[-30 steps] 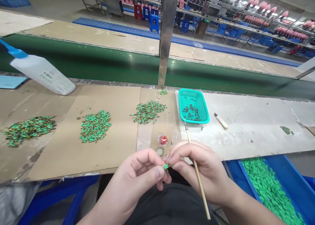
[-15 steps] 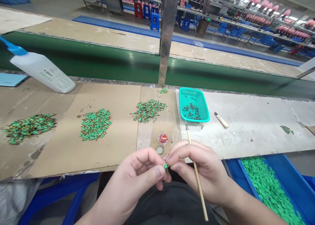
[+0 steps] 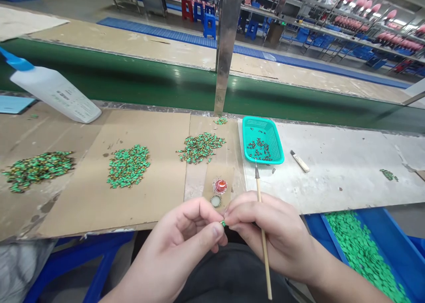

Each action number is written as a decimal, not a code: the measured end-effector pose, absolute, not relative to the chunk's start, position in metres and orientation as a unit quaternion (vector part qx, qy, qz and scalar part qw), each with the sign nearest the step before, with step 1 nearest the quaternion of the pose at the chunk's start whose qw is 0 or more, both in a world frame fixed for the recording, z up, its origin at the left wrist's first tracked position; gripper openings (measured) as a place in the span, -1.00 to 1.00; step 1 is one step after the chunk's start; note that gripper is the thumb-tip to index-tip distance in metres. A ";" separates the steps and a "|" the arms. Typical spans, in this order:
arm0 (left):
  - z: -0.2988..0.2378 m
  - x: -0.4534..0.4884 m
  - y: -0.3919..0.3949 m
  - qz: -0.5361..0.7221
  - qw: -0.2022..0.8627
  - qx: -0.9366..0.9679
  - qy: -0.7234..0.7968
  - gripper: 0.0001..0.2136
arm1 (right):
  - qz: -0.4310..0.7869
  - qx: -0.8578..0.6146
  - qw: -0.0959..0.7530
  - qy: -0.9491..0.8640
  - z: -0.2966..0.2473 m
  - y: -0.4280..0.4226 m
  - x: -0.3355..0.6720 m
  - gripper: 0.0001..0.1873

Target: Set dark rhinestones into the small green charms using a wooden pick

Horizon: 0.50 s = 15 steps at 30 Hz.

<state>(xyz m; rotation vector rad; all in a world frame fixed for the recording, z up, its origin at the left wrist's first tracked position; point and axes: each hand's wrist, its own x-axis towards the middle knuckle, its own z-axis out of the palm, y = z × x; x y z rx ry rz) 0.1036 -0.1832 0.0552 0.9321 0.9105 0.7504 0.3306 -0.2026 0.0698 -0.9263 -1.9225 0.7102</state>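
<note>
My left hand pinches a tiny green piece between thumb and forefinger, just above my lap. The thumb and forefinger of my right hand meet at the same piece; whether they also grip it I cannot tell. A thin wooden-handled brush is held across my right hand, its dark tip pointing toward a teal basket with small dark bits in it. Just beyond my fingertips are a bottle cap with glossy red liquid and a second cap with a pale inside.
Piles of small green-and-gold pieces lie on the cardboard, including a middle pile. A white squeeze bottle leans at the left. A small pale-handled tool rests at the right, above a blue bin of green discs. A metal post rises behind.
The brush has swung in my right hand: its tip sits slightly farther right and its lower end farther left. Both hands keep their pinch around the green piece.
</note>
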 end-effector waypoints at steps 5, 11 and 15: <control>0.055 0.104 -0.183 0.346 0.725 0.432 0.410 -0.71 | 0.294 -0.362 0.439 -0.768 0.067 -0.201 0.330 -0.83; 0.055 0.106 -0.182 0.360 0.697 0.444 0.433 -0.71 | 0.310 -0.404 0.468 -0.722 0.067 -0.202 0.329 -0.87; 0.056 0.103 -0.185 0.372 0.655 0.491 0.438 -0.79 | 0.354 -0.421 0.477 -0.686 0.066 -0.205 0.328 -0.87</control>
